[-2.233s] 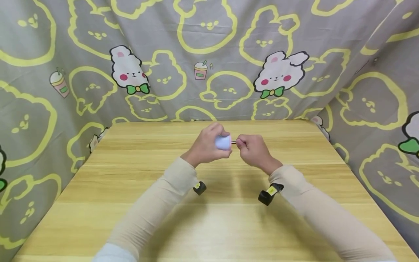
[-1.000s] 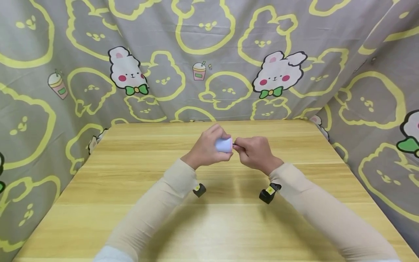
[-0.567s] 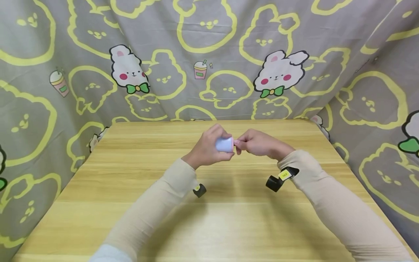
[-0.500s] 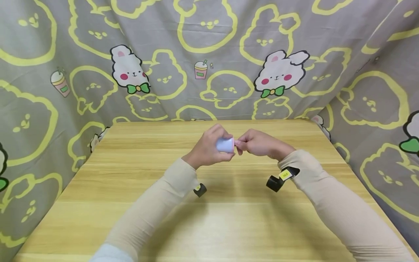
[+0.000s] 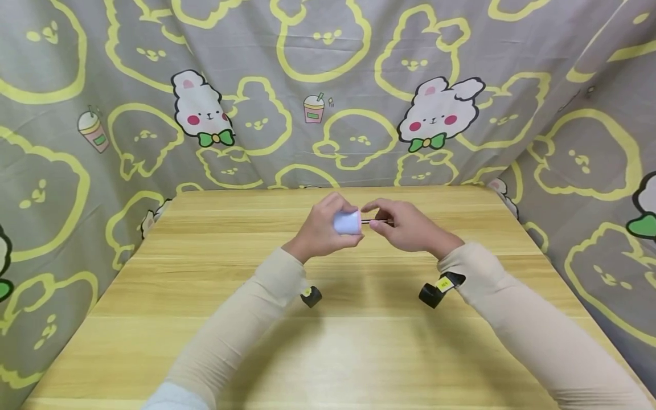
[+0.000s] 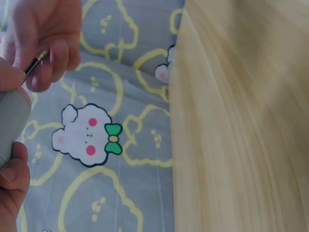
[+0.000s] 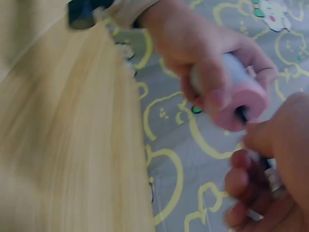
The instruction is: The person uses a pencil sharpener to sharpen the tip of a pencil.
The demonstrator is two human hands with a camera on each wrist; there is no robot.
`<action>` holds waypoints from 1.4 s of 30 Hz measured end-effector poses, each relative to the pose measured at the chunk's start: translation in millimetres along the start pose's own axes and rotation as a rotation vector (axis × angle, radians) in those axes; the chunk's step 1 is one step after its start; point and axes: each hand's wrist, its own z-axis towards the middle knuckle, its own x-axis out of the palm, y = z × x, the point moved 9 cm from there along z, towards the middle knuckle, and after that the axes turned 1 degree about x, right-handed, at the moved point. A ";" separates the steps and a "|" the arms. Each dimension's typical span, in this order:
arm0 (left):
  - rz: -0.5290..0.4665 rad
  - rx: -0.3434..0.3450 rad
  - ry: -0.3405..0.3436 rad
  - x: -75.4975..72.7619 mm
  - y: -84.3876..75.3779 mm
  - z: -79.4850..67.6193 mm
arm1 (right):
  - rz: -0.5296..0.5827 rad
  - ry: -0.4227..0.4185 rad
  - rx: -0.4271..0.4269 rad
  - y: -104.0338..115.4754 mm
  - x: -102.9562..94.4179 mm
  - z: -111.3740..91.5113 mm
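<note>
My left hand [image 5: 324, 229] grips a pale blue, barrel-shaped pencil sharpener [image 5: 347, 223], held on its side above the table. Its pink end face [image 7: 251, 96] has a round hole and points toward my right hand [image 5: 412, 229]. A thin dark pencil [image 5: 366, 221] runs from that hole into the right hand, whose thumb lies against it with the index finger reaching out above. In the left wrist view the pencil's metallic tail end [image 6: 42, 54] shows by the right fingers. The pencil's other end is hidden inside the sharpener.
Below both hands lies a light wooden table [image 5: 333, 353], its far edge meeting a grey patterned curtain [image 5: 359, 68]. Black wrist cameras [image 5: 433, 294] hang under both sleeves, close over the tabletop.
My right hand has rolled over and changed its hold, from a fist to a fingertip pinch to a looser one farther back. More pencil shows now; the left hand stays nearly still.
</note>
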 end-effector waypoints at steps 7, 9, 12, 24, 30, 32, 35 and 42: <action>-0.099 -0.235 0.008 -2.3 12.3 0.7 | -0.309 -0.417 -0.458 27.8 -14.3 -22.1; -0.115 -0.279 0.013 -2.5 13.3 1.3 | -0.420 -0.540 -0.582 34.4 -14.5 -31.1; -0.141 -0.329 0.024 -2.0 13.7 2.2 | -0.510 -0.688 -0.704 37.6 -13.3 -40.4; -0.164 -0.334 0.023 6.0 10.1 6.3 | -0.463 -0.879 -0.870 32.2 -6.0 -44.9; -0.094 -0.228 0.004 5.7 7.1 6.9 | -0.461 -0.812 -0.761 34.4 -5.2 -35.7; -0.061 -0.175 -0.003 4.7 4.5 7.1 | -0.426 -0.762 -0.699 34.0 -6.5 -31.8; -0.021 -0.097 -0.014 3.2 1.1 7.0 | -0.374 -0.690 -0.608 31.7 -8.1 -26.5; 0.055 0.102 -0.038 1.6 -8.4 4.6 | -0.212 -0.448 -0.396 21.2 -8.0 -11.4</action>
